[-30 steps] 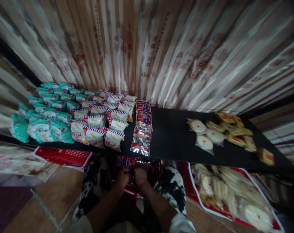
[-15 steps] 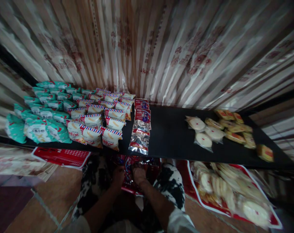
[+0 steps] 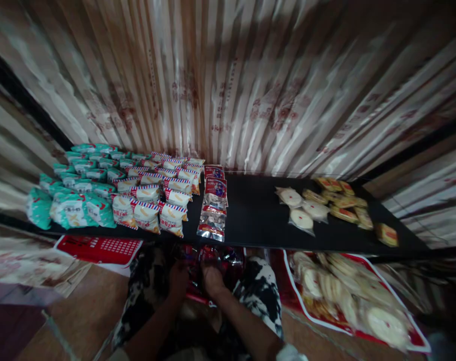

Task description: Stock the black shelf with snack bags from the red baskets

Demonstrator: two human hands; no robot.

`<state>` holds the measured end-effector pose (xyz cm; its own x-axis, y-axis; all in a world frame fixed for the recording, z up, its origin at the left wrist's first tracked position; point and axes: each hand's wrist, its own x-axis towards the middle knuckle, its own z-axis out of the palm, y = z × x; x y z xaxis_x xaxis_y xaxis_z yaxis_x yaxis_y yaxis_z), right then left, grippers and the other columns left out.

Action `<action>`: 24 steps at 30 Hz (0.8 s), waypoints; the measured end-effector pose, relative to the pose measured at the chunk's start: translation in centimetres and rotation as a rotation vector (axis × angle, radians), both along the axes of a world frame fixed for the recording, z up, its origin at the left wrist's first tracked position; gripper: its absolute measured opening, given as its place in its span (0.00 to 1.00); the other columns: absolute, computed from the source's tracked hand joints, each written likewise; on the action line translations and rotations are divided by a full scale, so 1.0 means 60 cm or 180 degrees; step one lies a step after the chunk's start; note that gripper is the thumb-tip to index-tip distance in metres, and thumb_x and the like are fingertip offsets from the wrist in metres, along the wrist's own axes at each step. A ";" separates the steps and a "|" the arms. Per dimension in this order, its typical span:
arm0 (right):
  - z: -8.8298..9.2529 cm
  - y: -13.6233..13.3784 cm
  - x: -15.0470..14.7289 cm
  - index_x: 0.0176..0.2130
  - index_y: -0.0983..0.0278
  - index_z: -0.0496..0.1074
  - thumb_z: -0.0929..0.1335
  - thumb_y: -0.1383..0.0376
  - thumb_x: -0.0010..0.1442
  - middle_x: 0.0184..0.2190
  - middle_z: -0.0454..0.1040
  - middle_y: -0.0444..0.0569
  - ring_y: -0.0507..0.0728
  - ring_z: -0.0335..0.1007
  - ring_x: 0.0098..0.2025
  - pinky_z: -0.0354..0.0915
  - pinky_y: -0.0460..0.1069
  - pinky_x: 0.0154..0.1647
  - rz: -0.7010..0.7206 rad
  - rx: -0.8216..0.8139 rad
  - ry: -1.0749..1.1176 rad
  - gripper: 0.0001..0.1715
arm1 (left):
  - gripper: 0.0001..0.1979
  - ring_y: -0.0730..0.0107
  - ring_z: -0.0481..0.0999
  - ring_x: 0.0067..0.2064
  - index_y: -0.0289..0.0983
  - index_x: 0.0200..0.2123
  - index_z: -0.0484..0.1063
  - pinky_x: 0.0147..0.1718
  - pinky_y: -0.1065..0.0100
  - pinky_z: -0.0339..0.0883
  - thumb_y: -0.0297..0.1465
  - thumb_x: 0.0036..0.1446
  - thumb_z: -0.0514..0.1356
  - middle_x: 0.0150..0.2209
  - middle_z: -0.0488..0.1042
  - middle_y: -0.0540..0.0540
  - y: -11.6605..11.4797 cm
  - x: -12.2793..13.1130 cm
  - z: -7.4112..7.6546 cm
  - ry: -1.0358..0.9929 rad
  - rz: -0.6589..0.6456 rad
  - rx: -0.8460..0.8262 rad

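Note:
Below the shelf's front edge, both hands are over a red basket (image 3: 201, 297) of dark red, shiny snack packets (image 3: 233, 258). My right hand (image 3: 213, 281) has its fingers closed around the lower end of a red snack packet (image 3: 208, 252). At the basket's left side is my left hand (image 3: 179, 278), against the packets; its fingers are dark and blurred, so its grip is unclear. Directly above, a short column of red and silver packets (image 3: 215, 189) lies overlapping on the black shelf (image 3: 250, 210).
White and red snack bags (image 3: 147, 215) and green bags (image 3: 72, 208) stand in rows at left. Round white packaged cakes (image 3: 301, 219) and yellow packets (image 3: 344, 214) lie at right. A red basket of cakes (image 3: 386, 323) is below right. Striped curtain (image 3: 175, 75) hangs behind.
The camera view has shifted, so the shelf goods sit slightly lower and the right-hand goods further left. My right hand has drawn a packet up a little; my left hand stays near the basket.

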<state>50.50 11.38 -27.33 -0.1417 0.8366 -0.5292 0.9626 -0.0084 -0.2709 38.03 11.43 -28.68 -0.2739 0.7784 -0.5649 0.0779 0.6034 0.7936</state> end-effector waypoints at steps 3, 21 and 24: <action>0.032 -0.009 0.005 0.52 0.67 0.67 0.60 0.81 0.49 0.40 0.78 0.59 0.60 0.75 0.43 0.65 0.48 0.42 -0.0017 0.0185 0.0151 0.31 | 0.08 0.61 0.75 0.42 0.36 0.31 0.71 0.43 0.63 0.67 0.24 0.45 0.56 0.34 0.76 0.44 0.002 -0.017 0.021 0.0257 0.0201 0.0287; 0.138 0.006 0.096 0.29 0.63 0.67 0.60 0.52 0.57 0.24 0.71 0.44 0.54 0.67 0.28 0.64 0.47 0.31 -0.1925 0.1783 0.2599 0.19 | 0.12 0.64 0.74 0.34 0.36 0.28 0.72 0.34 0.67 0.68 0.39 0.44 0.60 0.28 0.76 0.47 -0.026 0.018 0.111 -0.0553 -0.1038 0.0905; 0.135 -0.003 0.105 0.32 0.64 0.67 0.61 0.49 0.56 0.24 0.71 0.44 0.54 0.67 0.28 0.64 0.47 0.29 -0.2087 0.1621 0.2837 0.21 | 0.08 0.66 0.73 0.32 0.37 0.26 0.71 0.31 0.69 0.66 0.36 0.45 0.58 0.26 0.75 0.49 -0.020 0.028 0.113 -0.0372 -0.1087 0.0904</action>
